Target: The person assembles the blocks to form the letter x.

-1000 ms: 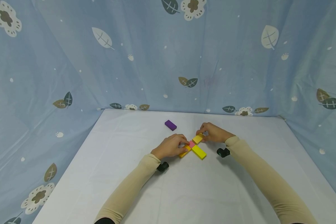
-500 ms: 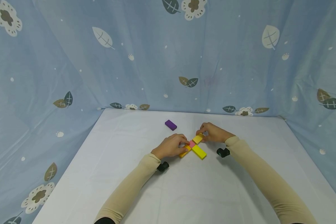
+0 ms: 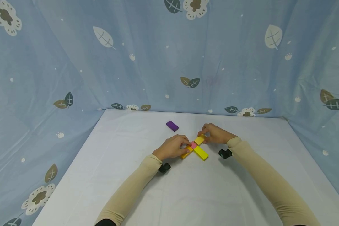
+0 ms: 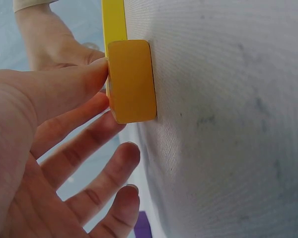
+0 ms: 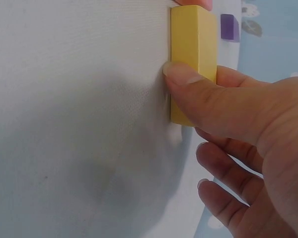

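Note:
The left hand (image 3: 173,147) pinches an orange block (image 3: 187,153) between thumb and fingers; in the left wrist view the orange block (image 4: 132,82) shows its end face. On the far side the right hand (image 3: 217,134) pinches a pale yellow block (image 3: 199,139), its thumb on the side of that yellow block (image 5: 185,39) in the right wrist view. Between the two held blocks lies a pink block (image 3: 193,145). A bright yellow block (image 3: 201,153) extends from the pink one toward the front right. All rest on the white cloth.
A purple block (image 3: 172,126) lies apart, behind the left hand. The white table cloth (image 3: 214,194) ends at a blue patterned curtain (image 3: 147,62) at the back and sides. Dark wrist-worn devices (image 3: 225,153) sit under both wrists.

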Tool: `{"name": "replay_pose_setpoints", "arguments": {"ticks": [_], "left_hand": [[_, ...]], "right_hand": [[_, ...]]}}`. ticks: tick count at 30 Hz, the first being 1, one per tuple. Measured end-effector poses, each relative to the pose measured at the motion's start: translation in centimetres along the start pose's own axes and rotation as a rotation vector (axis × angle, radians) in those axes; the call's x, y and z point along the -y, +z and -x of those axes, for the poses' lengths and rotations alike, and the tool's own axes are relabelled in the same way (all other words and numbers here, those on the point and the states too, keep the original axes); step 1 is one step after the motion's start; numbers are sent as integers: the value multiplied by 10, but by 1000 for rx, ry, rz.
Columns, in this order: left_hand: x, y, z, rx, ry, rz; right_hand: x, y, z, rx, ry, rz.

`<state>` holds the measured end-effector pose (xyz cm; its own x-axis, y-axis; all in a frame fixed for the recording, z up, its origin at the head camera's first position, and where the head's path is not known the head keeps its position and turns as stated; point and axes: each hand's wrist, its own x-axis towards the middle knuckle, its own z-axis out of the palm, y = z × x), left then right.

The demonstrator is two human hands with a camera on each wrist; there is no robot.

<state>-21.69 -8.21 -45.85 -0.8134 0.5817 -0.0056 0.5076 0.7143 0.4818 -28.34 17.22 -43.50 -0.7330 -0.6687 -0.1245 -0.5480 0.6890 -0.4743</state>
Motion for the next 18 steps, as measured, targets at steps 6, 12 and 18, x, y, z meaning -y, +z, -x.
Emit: {"name": "replay_pose_setpoints", "arguments": {"ticks": [6, 12, 18], "left_hand": [[0, -1, 0, 1, 1, 7], [-1, -1, 0, 4, -3, 10], [-1, -2, 1, 4, 0, 8]], "right_hand": [[0, 0, -1, -2, 6, 4], [0, 1, -1, 7, 20, 2], [0, 1, -2, 8, 17, 6]]}}
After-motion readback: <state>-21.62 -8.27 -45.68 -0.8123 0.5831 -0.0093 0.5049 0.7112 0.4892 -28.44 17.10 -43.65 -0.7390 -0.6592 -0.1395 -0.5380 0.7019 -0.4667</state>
